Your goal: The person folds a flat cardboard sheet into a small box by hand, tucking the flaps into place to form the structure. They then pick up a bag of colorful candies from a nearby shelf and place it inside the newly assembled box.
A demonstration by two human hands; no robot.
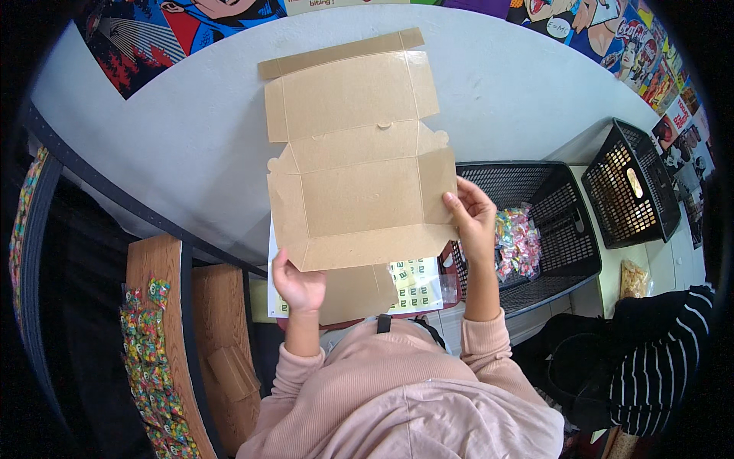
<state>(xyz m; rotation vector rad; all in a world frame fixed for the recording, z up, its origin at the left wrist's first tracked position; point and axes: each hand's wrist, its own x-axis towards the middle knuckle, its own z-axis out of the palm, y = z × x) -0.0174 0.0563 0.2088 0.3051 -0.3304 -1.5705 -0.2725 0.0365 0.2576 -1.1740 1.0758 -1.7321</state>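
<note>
Head view. A flat, unfolded brown cardboard box blank (355, 153) lies spread over the pale round table (535, 84), its long axis running away from the person. Crease lines and small tabs show on its inner face; the far flap reaches close to the table's far edge.

Left hand (298, 287): at the near left corner of the blank, fingers curled around the lower edge of the card, gripping it. Part of the near flap hangs below the hand, over the person's lap.

Right hand (470, 218): on the right side flap of the blank, thumb on top and fingers wrapped behind the edge, pinching the card. Both sleeves are pink.

Under the near end of the blank sits a white sheet of green-and-white stickers (413, 287), partly covered by the card.

To the right of the right hand, a black plastic basket (550, 199) holds a clear bag of multicoloured sweets (518, 241), just beside the wrist. A second black basket (631, 183) stands farther right on a pale counter.

Lower right: another person's black-and-white striped sleeve (665, 359).

Left side: a wooden shelf (157, 268) carries a strip of small colourful packets (153, 375).

Bright comic-style posters (153, 30) cover the wall behind the table.
</note>
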